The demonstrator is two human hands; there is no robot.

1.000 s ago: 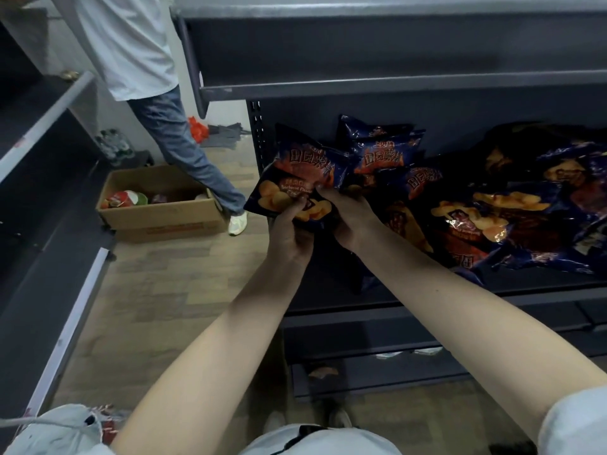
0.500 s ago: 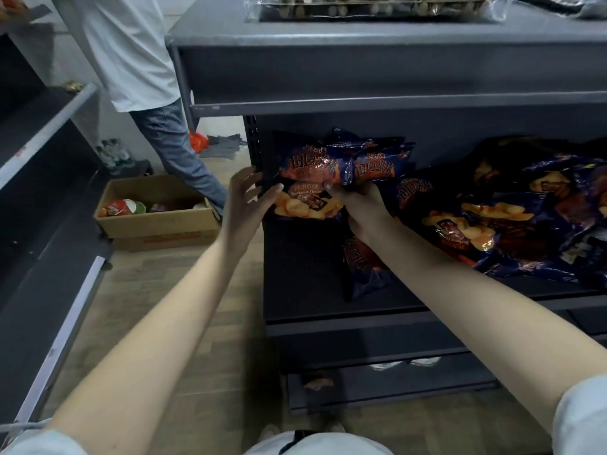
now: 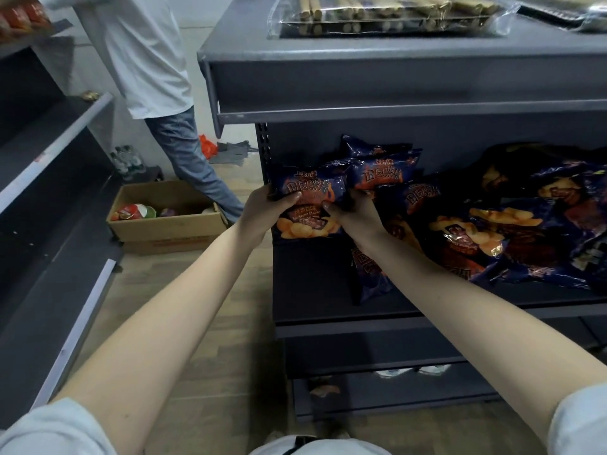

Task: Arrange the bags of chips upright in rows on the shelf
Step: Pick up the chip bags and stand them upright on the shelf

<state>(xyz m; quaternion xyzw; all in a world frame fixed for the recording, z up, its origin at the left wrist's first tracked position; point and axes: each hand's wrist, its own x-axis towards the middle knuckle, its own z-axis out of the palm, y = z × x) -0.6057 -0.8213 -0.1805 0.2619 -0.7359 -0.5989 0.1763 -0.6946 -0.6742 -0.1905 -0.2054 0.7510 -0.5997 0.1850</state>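
Left end: the front bag of chips is held upright at the far left end of the dark grey shelf, just beside the perforated upright post
Open room: bare board runs from the bag to the shelf's near lip; the upper shelf overhangs close above the bag tops
Left grip: the left hand grips the bag's left edge, thumb on the front, fingers wrapped behind
Right grip: the right hand grips the bag's right edge, thumb on the front; its fingers are hidden behind the bag
Behind it: a second bag stands upright just behind and right of the front one, touching it
Under the forearm: a fallen bag lies on the board, partly covered by the right forearm
Right side: a heap of bags sprawls flat across the shelf, cut off at the frame's right edge
Hard to tell: whether the front bag's bottom rests on the board
Aisle: wood floor to the left, with a cardboard box, another person's legs and a second shelving unit at the far left
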